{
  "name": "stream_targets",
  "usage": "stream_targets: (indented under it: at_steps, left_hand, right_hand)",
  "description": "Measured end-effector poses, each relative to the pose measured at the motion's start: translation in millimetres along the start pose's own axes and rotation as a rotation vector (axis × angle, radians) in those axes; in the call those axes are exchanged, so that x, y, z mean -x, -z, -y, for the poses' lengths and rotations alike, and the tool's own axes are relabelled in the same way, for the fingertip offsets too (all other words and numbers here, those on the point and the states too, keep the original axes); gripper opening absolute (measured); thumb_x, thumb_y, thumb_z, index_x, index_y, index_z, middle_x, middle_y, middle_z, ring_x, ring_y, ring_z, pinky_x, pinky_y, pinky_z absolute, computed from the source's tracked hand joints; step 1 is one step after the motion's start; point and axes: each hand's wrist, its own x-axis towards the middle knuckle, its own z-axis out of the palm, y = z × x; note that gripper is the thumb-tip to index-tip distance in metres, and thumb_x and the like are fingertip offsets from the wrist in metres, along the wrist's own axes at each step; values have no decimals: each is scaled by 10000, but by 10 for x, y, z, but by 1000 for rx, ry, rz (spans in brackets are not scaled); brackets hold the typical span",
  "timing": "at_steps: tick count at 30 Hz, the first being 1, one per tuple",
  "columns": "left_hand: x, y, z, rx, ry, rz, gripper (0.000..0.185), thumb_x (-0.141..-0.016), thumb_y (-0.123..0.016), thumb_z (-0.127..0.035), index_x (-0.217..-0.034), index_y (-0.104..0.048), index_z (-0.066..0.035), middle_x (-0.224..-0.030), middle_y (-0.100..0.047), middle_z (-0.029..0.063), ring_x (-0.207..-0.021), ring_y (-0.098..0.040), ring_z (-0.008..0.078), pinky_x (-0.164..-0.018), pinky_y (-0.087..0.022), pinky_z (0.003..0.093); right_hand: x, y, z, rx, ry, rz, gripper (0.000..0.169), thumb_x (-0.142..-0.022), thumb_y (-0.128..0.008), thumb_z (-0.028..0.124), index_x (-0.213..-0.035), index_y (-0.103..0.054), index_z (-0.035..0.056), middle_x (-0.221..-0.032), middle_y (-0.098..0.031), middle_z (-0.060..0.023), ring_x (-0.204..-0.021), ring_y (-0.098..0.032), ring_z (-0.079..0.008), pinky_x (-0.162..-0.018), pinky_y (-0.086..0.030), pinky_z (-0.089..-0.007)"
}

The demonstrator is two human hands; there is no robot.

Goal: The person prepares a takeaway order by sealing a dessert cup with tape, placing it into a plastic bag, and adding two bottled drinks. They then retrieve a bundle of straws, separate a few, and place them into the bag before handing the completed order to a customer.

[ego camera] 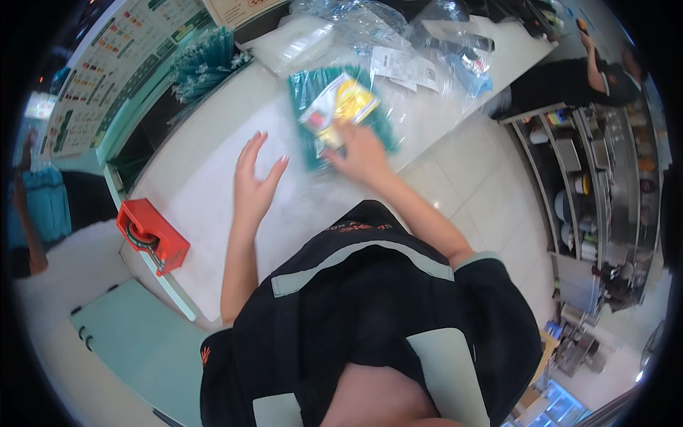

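My right hand (365, 157) reaches over a flat green pack in clear plastic (304, 144) on the white counter. Its thumb and fingers close around the near end of a yellow-and-white packet (355, 101), which lies across the pack. Motion blurs this hand and what it grips. My left hand (253, 181) is raised to the left of the pack, fingers apart and holding nothing. Crumpled clear plastic film and printed paper slips (405, 69) lie just beyond the pack.
A red tape dispenser (152, 235) stands at the counter's left edge. Green wrapped bundles (205, 64) sit behind a ledge beside menu boards (128, 69). A clear plastic pack (293, 42) lies at the back. Right, a person (565, 85) is near metal shelves (581, 176).
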Motion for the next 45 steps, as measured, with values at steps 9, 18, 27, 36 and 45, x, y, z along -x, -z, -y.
stream_targets:
  at_steps: [9,18,27,36,45]
  left_hand:
    - [219,-454,708,-504,352,-167,778,-692,-614,-499,-1224,-391,22,-1124,-499,195,-1073,-444,320,-871,-371,375]
    - [880,-65,1069,41,831,-110,601,-736,-614,-445,-1083,-484,28,-877,-563,140,-742,-542,207,-668,-443,303]
    - [916,-221,870,282,1166,-234,346,-833,-545,-329,-973,-553,-12,-867,-566,90,-743,-508,122,-650,-410,252]
    - [485,509,325,575,612,-488,289,-898,-408,-246,-1009,-493,8,-1142,-533,147,-885,-596,236,-747,-474,311]
    - [464,1028,936,217,807,-340,384,-871,-454,-328,-1026,-480,23,-1027,-582,156,-828,-608,225,-701,-468,341]
  right_hand:
    - [459,1107,-385,-1134,303,-321,137,-802,-500,31,-925,-558,17,-939,-591,-141,-902,-553,-223,-834,-417,-333]
    - [131,943,-1415,-1053,-350,8,500,-783,-605,187,-1207,-396,26,-1065,-511,-116,-947,-491,-189,-821,-377,-287]
    - [-513,494,-1776,-10,-139,-159,712,-707,-678,333,-1237,-361,-23,-947,-540,-127,-862,-510,-173,-799,-388,-275]
    - [-460,576,-1742,-874,-145,-2,258,-803,-577,228,-709,-588,-13,-650,-536,-24,-638,-461,-69,-614,-365,-210]
    - [-213,66,-1424,-1450,-295,968,318,-869,-472,258,-1067,-478,9,-1064,-549,-168,-871,-601,-280,-767,-491,-354]
